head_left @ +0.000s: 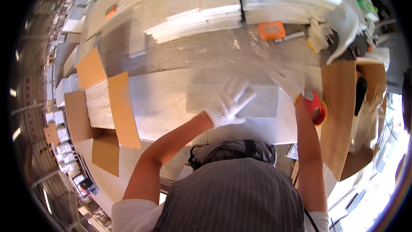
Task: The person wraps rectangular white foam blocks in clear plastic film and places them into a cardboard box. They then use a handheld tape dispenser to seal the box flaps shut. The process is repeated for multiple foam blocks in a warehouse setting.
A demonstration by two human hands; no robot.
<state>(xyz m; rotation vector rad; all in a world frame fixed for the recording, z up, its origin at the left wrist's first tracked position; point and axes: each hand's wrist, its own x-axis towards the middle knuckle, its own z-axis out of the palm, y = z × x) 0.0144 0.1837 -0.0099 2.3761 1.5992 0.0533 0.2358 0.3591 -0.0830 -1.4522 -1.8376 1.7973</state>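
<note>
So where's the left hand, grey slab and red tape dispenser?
Left hand (228,106), head view: middle of its back.
Grey slab (264,102), head view: its uncovered right part.
Red tape dispenser (314,102), head view: its red body.

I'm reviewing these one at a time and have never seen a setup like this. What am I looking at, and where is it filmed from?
There is no machine: these are a person's own hands in white gloves. The single round picture comes from a wide fisheye camera worn on the head, looking down, so straight edges bend near the rim.

The left hand, fingers spread, is over a grey rectangular panel on a white, marbled surface; it appears to hold nothing. The right hand is blurred near the panel's far right corner, so its grip is unclear.

An open cardboard box stands left; a red tape dispenser and another box are right.
</note>
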